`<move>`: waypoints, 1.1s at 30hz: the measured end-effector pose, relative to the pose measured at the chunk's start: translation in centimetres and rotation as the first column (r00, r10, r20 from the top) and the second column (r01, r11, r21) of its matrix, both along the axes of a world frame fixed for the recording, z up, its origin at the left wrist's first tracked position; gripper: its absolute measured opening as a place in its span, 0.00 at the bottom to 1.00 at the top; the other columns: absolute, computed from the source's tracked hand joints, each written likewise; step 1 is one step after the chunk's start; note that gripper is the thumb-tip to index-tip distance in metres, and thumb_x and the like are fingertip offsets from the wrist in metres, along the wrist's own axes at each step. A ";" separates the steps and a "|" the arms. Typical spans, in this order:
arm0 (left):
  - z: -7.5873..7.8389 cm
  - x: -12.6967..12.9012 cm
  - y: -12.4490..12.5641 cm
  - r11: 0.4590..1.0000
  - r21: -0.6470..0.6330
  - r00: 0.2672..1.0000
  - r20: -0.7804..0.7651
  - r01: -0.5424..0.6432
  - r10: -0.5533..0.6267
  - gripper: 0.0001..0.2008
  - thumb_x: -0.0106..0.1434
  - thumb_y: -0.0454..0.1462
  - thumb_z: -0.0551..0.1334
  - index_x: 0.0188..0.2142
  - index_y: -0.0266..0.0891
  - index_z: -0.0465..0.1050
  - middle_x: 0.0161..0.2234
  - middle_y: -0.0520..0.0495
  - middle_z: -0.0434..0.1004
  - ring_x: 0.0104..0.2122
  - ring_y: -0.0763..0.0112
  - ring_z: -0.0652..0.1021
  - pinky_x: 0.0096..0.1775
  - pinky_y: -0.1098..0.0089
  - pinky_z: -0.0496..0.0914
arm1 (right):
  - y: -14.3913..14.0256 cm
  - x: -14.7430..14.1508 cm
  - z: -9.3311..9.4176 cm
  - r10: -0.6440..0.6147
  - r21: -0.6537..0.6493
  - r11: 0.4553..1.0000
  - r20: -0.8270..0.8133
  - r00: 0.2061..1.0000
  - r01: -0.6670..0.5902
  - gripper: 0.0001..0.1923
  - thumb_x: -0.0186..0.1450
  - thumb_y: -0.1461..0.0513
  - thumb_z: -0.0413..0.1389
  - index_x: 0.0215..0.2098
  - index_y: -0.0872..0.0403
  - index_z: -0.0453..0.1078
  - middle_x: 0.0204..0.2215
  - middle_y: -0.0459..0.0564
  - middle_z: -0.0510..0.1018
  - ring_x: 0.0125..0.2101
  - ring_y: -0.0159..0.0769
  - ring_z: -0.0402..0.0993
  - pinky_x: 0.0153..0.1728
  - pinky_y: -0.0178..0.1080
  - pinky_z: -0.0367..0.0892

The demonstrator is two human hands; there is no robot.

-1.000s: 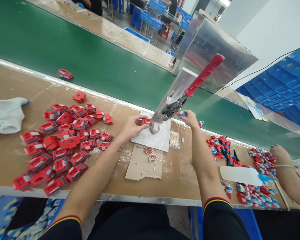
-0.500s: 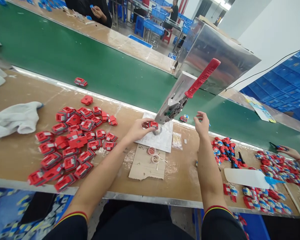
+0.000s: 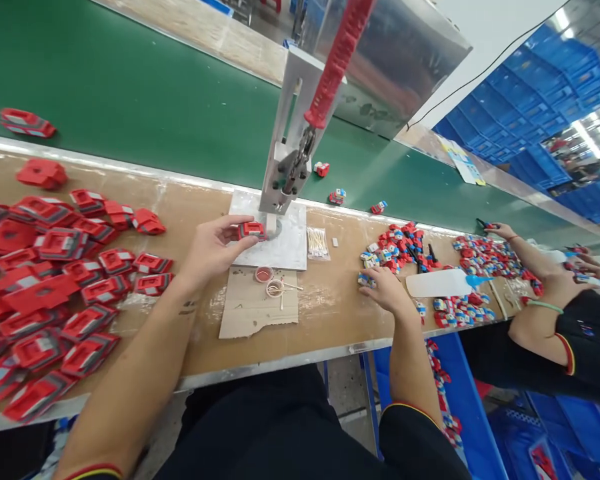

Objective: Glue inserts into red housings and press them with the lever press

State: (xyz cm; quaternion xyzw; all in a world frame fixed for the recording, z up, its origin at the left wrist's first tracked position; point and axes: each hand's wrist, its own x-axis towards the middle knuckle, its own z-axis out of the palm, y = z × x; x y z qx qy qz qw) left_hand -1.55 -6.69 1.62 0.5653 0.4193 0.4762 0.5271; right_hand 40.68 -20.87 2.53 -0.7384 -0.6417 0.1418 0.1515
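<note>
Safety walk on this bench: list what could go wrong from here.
1. The left hand holds a red part at the press base; fingers could get pinched if the red lever drops.
2. The right hand reaches into the small-parts pile near the bench edge; pieces may fall.

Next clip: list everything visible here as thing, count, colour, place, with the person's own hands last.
Red housings: many, red and grey, heaped at left of bench.
Lever press: one, silver with red handle, on white plate at bench centre.
Cardboard piece: one, brown, in front of press.
Small cups: two, on the cardboard.
Small parts: many, red, blue and white, piled right of press.
Conveyor belt: one, green, behind bench.
Crates: many, blue, far right.
Co-worker's arm: one, at right.
Left hand: holds red part at press base.
Right hand: on small blue-and-white piece.
</note>
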 end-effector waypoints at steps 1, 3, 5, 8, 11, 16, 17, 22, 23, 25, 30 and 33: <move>0.2 0.1 -0.3 1.000 -0.005 1.000 0.021 0.006 -0.006 0.27 0.52 0.47 0.79 0.49 0.38 0.83 0.42 0.40 0.87 0.42 0.57 0.86 0.48 0.59 0.81 | 0.0 -0.4 -0.3 0.001 0.004 1.000 -0.022 1.000 -0.001 0.12 0.54 0.59 0.68 0.38 0.48 0.81 0.38 0.56 0.84 0.43 0.55 0.76 0.53 0.57 0.71; 0.4 0.4 -1.0 1.000 -0.007 0.998 0.065 0.023 -0.022 0.26 0.53 0.47 0.79 0.48 0.38 0.83 0.41 0.41 0.87 0.41 0.58 0.86 0.47 0.59 0.82 | 0.1 -1.3 -0.5 0.002 0.042 0.999 -0.081 0.997 0.001 0.10 0.55 0.60 0.68 0.36 0.49 0.80 0.35 0.56 0.84 0.43 0.55 0.77 0.53 0.58 0.71; 0.5 0.7 -1.5 0.999 0.015 0.993 0.108 0.043 -0.045 0.23 0.55 0.46 0.78 0.47 0.38 0.83 0.40 0.42 0.86 0.39 0.60 0.85 0.46 0.60 0.82 | 0.1 -2.7 -0.4 0.012 0.107 0.994 -0.165 0.986 0.006 0.11 0.60 0.57 0.67 0.40 0.49 0.80 0.36 0.55 0.84 0.41 0.52 0.78 0.51 0.56 0.73; 0.4 1.1 -2.1 0.992 0.097 0.982 0.164 0.079 -0.094 0.20 0.59 0.47 0.76 0.46 0.39 0.84 0.41 0.41 0.85 0.40 0.62 0.84 0.45 0.62 0.81 | 0.5 -6.5 -0.2 0.065 0.228 0.974 -0.317 0.946 0.010 0.16 0.67 0.50 0.62 0.50 0.48 0.76 0.43 0.54 0.84 0.43 0.47 0.81 0.45 0.50 0.78; 0.2 1.6 -2.6 0.974 0.133 0.947 0.241 0.185 -0.212 0.22 0.62 0.50 0.75 0.48 0.39 0.84 0.42 0.41 0.84 0.41 0.63 0.83 0.44 0.63 0.80 | 2.0 -12.2 0.4 0.228 0.351 0.937 -0.607 0.761 -0.001 0.19 0.66 0.48 0.67 0.50 0.45 0.74 0.49 0.53 0.84 0.45 0.43 0.84 0.42 0.45 0.81; -0.1 2.1 -3.4 0.954 0.053 0.850 0.442 0.294 -0.286 0.32 0.59 0.57 0.75 0.55 0.40 0.79 0.39 0.45 0.82 0.33 0.70 0.80 0.37 0.69 0.77 | 4.9 -19.7 2.6 0.420 0.428 0.902 -0.834 0.359 -0.059 0.15 0.66 0.53 0.69 0.48 0.44 0.73 0.53 0.51 0.85 0.37 0.37 0.86 0.43 0.47 0.85; -0.1 2.2 -3.5 0.951 0.020 0.833 0.476 0.309 -0.281 0.33 0.60 0.59 0.73 0.55 0.40 0.78 0.38 0.46 0.81 0.32 0.70 0.80 0.35 0.70 0.76 | 5.3 -20.4 3.0 0.433 0.444 0.894 -0.823 0.368 -0.058 0.13 0.67 0.54 0.68 0.47 0.44 0.73 0.53 0.51 0.85 0.37 0.37 0.87 0.42 0.46 0.84; 0.2 2.7 -4.0 0.921 -0.120 0.767 0.599 0.371 -0.230 0.33 0.64 0.64 0.65 0.53 0.39 0.75 0.33 0.50 0.73 0.25 0.75 0.73 0.25 0.73 0.67 | 6.3 -21.7 3.2 0.526 0.597 0.799 -0.636 0.564 -0.073 0.22 0.60 0.51 0.74 0.47 0.46 0.74 0.47 0.51 0.85 0.47 0.42 0.84 0.43 0.43 0.81; 0.3 2.8 -4.1 0.917 -0.134 0.757 0.615 0.376 -0.221 0.33 0.64 0.64 0.65 0.52 0.40 0.74 0.32 0.51 0.72 0.24 0.76 0.71 0.25 0.73 0.65 | 6.4 -21.8 3.1 0.541 0.617 0.782 -0.603 0.586 -0.088 0.24 0.59 0.50 0.75 0.49 0.45 0.75 0.46 0.51 0.85 0.47 0.42 0.83 0.43 0.42 0.80; 0.5 3.0 -4.3 0.910 -0.149 0.748 0.627 0.387 -0.216 0.33 0.64 0.65 0.64 0.50 0.41 0.73 0.30 0.53 0.69 0.22 0.77 0.69 0.25 0.73 0.64 | 6.6 -21.9 3.0 0.561 0.625 0.772 -0.582 0.588 -0.117 0.26 0.59 0.49 0.74 0.52 0.43 0.77 0.46 0.50 0.85 0.46 0.40 0.83 0.44 0.41 0.79; 0.7 3.2 -4.5 0.900 -0.136 0.741 0.625 0.413 -0.245 0.32 0.63 0.66 0.65 0.48 0.41 0.71 0.30 0.54 0.68 0.22 0.78 0.68 0.25 0.73 0.61 | 6.8 -22.4 2.7 0.505 0.565 0.825 -0.722 0.473 -0.019 0.25 0.58 0.46 0.74 0.49 0.45 0.78 0.45 0.50 0.85 0.44 0.42 0.84 0.45 0.44 0.81; 0.8 3.2 -4.6 0.902 -0.136 0.740 0.628 0.409 -0.241 0.32 0.64 0.65 0.65 0.47 0.41 0.71 0.30 0.54 0.68 0.23 0.78 0.67 0.25 0.73 0.62 | 6.9 -22.6 2.5 0.446 0.507 0.860 -0.801 0.400 0.055 0.28 0.53 0.45 0.77 0.45 0.46 0.77 0.43 0.50 0.86 0.38 0.40 0.85 0.38 0.41 0.81</move>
